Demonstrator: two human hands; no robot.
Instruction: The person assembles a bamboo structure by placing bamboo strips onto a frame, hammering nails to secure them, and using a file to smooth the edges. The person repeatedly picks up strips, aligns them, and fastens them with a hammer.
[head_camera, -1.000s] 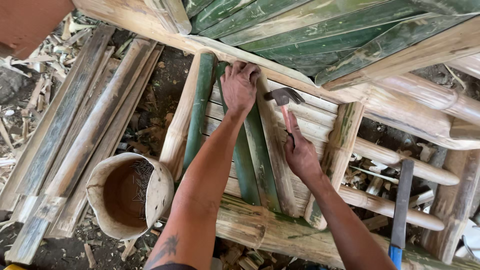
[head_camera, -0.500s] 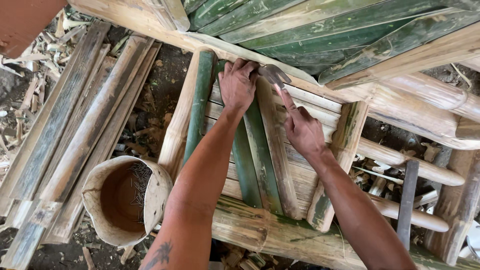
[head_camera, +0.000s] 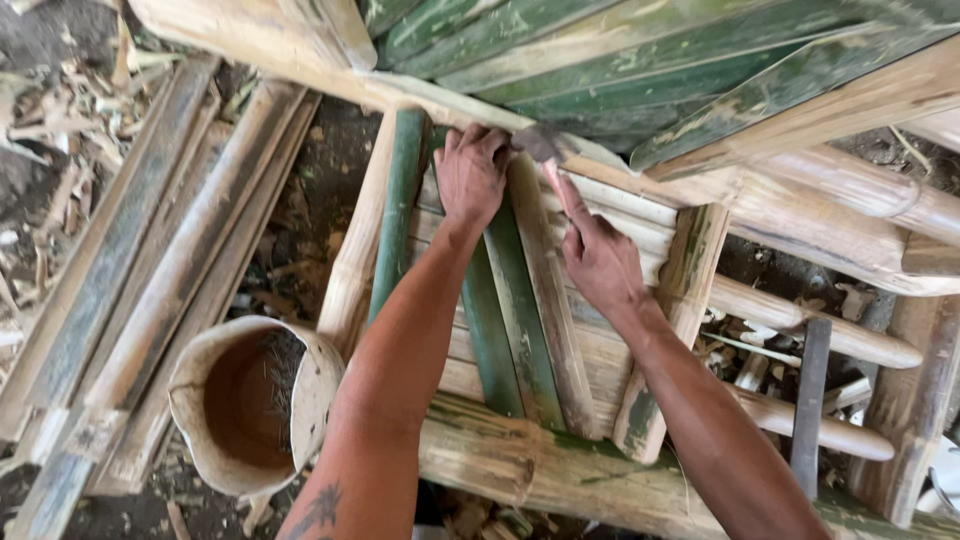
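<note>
Hammer (head_camera: 540, 143) now up at top centre, right hand (head_camera: 598, 258) gripping its handle; left hand (head_camera: 470, 175) presses closed fingers on the green slat (head_camera: 520, 320), steadying it.

Green bamboo slats (head_camera: 505, 330) (split lengthwise), lying side by side across frame
</note>
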